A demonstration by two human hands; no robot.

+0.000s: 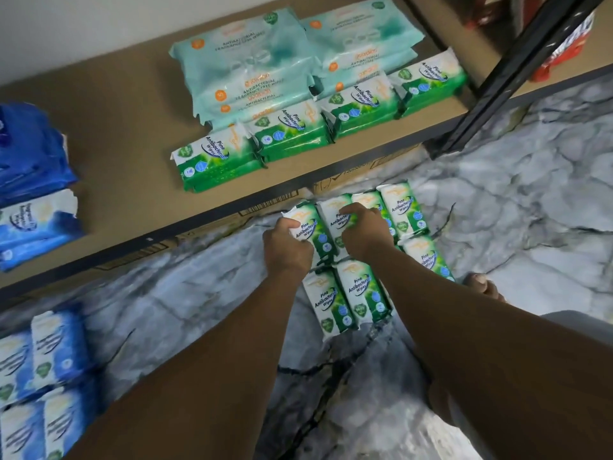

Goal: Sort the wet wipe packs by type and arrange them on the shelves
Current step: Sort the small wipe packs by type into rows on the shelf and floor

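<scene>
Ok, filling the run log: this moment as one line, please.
left hand: grips floor pine pack | right hand: grips neighbouring pine pack | shelf: pine row along front

Green packs (353, 295) read "Pine Antibacterial Wipes"; teal packs (245, 71) "ANTIBACTERIAL"

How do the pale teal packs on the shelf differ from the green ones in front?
The teal packs are bigger and pale, with orange dots; the green packs are smaller, deep green and white, labelled Pine. Both are antibacterial wipes stacked flat on the shelf.
</scene>
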